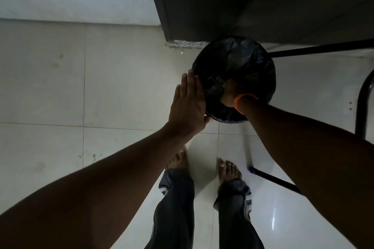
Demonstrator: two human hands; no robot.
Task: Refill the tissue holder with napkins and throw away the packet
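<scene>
Packet: not visible; whether it lies in the bin cannot be told.
Bin: round waste bin lined with black plastic bag (pixel 234 60), on pale tiled floor (pixel 50 79).
Left hand (pixel 187 105): flat, fingers spread, against bin's rim.
Right hand (pixel 228 95): plunged inside the liner; grip cannot be told.
Wrist: orange band (pixel 243 99).

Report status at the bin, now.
Left hand flat against bin rim. Right hand down inside black liner, grip unseen. Packet not visible. Nothing blocking.
</scene>
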